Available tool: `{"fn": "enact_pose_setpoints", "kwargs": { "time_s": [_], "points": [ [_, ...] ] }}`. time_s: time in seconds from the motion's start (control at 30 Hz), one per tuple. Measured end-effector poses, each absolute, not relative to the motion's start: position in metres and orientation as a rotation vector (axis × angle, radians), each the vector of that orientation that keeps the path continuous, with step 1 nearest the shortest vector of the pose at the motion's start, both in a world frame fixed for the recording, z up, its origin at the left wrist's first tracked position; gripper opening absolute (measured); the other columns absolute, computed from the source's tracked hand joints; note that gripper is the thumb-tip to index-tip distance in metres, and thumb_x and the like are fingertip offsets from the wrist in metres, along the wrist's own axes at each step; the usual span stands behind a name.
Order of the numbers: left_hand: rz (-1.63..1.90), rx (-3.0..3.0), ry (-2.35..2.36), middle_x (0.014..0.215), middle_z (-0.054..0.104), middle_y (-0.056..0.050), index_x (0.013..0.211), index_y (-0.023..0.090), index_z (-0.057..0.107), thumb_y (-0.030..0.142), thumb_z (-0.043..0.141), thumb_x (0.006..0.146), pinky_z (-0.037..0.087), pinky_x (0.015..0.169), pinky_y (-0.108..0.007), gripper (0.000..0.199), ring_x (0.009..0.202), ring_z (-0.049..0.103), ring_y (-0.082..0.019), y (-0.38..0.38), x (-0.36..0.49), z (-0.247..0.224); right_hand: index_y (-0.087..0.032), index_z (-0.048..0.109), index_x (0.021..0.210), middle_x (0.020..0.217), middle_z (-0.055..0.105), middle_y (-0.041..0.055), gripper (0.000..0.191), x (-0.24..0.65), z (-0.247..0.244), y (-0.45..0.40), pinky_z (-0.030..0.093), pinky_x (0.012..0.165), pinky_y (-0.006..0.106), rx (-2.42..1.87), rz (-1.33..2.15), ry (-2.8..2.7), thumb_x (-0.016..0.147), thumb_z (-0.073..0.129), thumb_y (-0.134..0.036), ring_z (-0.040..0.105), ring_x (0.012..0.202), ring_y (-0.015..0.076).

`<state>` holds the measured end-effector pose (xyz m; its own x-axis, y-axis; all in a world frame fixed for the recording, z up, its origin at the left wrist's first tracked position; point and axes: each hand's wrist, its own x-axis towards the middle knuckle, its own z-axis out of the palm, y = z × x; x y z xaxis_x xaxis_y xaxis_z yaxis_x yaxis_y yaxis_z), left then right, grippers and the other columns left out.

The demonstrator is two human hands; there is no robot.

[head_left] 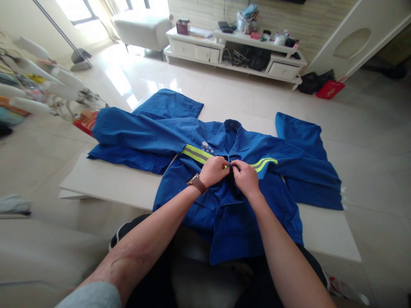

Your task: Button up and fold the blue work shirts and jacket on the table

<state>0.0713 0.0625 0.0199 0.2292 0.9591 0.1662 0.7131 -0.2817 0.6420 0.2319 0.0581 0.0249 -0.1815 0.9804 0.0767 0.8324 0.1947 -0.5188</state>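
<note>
A blue work jacket (199,201) with a yellow-and-grey reflective stripe across the chest lies spread over a white table, its collar away from me and its lower hem hanging over the near edge. My left hand (214,171), with a watch on the wrist, pinches the jacket's front opening at stripe height. Right beside it, my right hand (245,176) grips the opposite front edge, fingertips almost meeting the left ones. Whatever small fastening sits between the fingertips is hidden. More folded blue cloth (170,102) shows beneath and behind the sleeves.
The white table (122,188) stands close against my knees. A white TV cabinet (195,50) with assorted items lines the far wall, and a red bag (330,89) rests on the floor nearby. A rack with white padded bars (61,79) is at left.
</note>
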Motion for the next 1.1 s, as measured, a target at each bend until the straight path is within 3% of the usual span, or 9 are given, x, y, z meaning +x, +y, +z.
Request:
{"fn": "enact_pose_setpoints", "kwargs": {
  "time_s": [0.13, 0.33, 0.53, 0.67, 1.1],
  "points": [
    [0.757, 2.046, 1.551, 0.073, 0.07, -0.004, 0.076, 0.018, 0.08, 0.02, 0.062, 0.081, 0.04, 0.063, -0.028, 0.019, 0.065, 0.058, -0.016, 0.064, 0.071, 0.02, -0.025, 0.075, 0.107, 0.101, 0.078, 0.0051, 0.027, 0.233, 0.026, 0.06, 0.048, 0.079, 0.03, -1.703, 0.524, -2.083, 0.093, 0.052, -0.025, 0.071, 0.093, 0.0244],
    [0.774, 1.93, 1.564, 0.078, 0.075, -0.004, 0.097, 0.018, 0.083, 0.02, 0.066, 0.079, 0.046, 0.066, -0.027, 0.026, 0.07, 0.064, -0.016, 0.067, 0.071, 0.017, -0.025, 0.076, 0.105, 0.101, 0.078, 0.0044, 0.024, 0.238, 0.027, 0.061, 0.049, 0.081, 0.031, -1.688, 0.545, -2.075, 0.085, 0.066, -0.029, 0.071, 0.097, 0.0257],
    [0.711, 1.871, 1.626, 0.083, 0.077, -0.003, 0.106, 0.02, 0.082, 0.025, 0.067, 0.081, 0.051, 0.072, -0.026, 0.029, 0.076, 0.068, -0.017, 0.067, 0.069, 0.018, -0.023, 0.077, 0.095, 0.098, 0.077, 0.0063, 0.018, 0.236, 0.026, 0.058, 0.047, 0.076, 0.031, -1.691, 0.447, -2.092, 0.09, 0.061, -0.031, 0.07, 0.091, 0.0254],
    [0.632, 1.909, 1.671, 0.089, 0.078, -0.004, 0.11, 0.023, 0.081, 0.027, 0.066, 0.084, 0.052, 0.078, -0.027, 0.03, 0.083, 0.069, -0.019, 0.064, 0.07, 0.024, -0.024, 0.076, 0.097, 0.1, 0.077, 0.0061, 0.02, 0.235, 0.025, 0.057, 0.045, 0.075, 0.031, -1.681, 0.424, -2.124, 0.092, 0.058, -0.031, 0.068, 0.091, 0.0253],
    [0.516, 2.111, 1.61, 0.093, 0.075, -0.006, 0.097, 0.022, 0.082, 0.027, 0.056, 0.089, 0.048, 0.075, -0.026, 0.027, 0.085, 0.067, -0.019, 0.064, 0.071, 0.029, -0.025, 0.073, 0.098, 0.102, 0.076, 0.0055, 0.019, 0.232, 0.023, 0.056, 0.039, 0.07, 0.03, -1.796, 0.378, -2.089, 0.093, 0.056, -0.03, 0.066, 0.09, 0.0246]
  ]
}}
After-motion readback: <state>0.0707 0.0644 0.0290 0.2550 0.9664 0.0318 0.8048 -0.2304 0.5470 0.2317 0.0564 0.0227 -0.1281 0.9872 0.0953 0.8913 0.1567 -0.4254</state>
